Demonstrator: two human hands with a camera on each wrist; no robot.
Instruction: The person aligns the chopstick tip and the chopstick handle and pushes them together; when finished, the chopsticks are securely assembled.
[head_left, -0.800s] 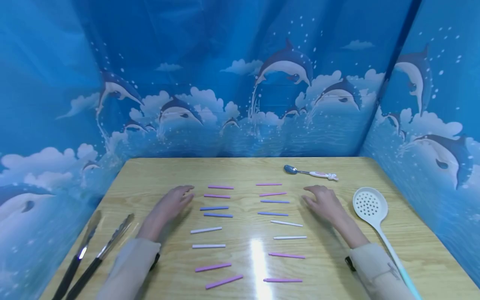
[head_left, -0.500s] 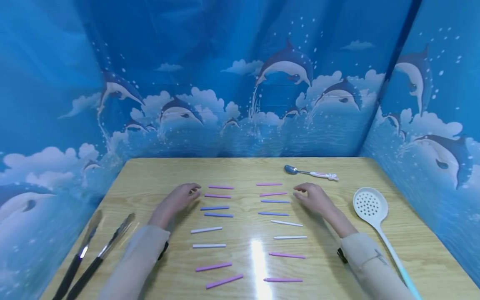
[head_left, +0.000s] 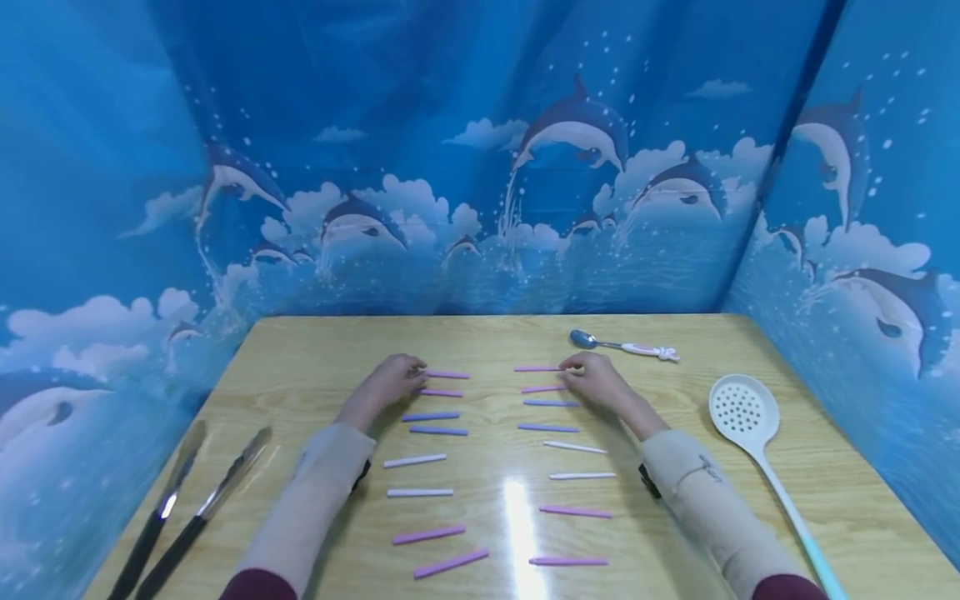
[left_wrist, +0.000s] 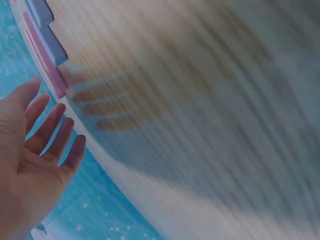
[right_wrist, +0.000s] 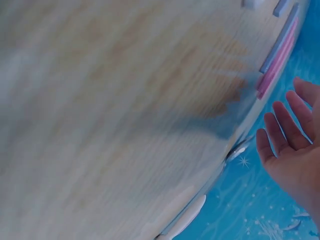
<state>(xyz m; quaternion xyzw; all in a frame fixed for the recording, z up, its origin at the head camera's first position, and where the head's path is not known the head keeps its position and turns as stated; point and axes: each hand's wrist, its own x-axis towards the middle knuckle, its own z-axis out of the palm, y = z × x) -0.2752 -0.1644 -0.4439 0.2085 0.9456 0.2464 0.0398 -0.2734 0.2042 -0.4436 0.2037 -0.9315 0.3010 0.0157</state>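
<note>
Two columns of slim coloured sticks lie on the table. At the far end of the left column, my left hand (head_left: 390,379) reaches the outer end of a pink stick (head_left: 448,375). In the left wrist view its fingers (left_wrist: 55,127) are loosely spread beside that end, not closed round it. Opposite, my right hand (head_left: 596,379) is at the outer end of the farthest right pink stick (head_left: 536,368). The right wrist view shows its fingers (right_wrist: 285,120) apart and slightly bent, next to the pink sticks (right_wrist: 275,70). Part of a second pink stick (head_left: 543,389) is close below that hand.
Blue sticks (head_left: 550,403), white sticks (head_left: 420,492) and purple sticks (head_left: 450,564) lie nearer in both columns. A spoon (head_left: 626,346) is behind my right hand. A skimmer (head_left: 744,412) lies at right, metal tongs (head_left: 180,533) at left. A dolphin-print curtain (head_left: 450,167) surrounds the table.
Both hands have moved inward and slightly away from me, from beside the columns to the outer ends of the farthest pink sticks. The sticks have stayed where they lay.
</note>
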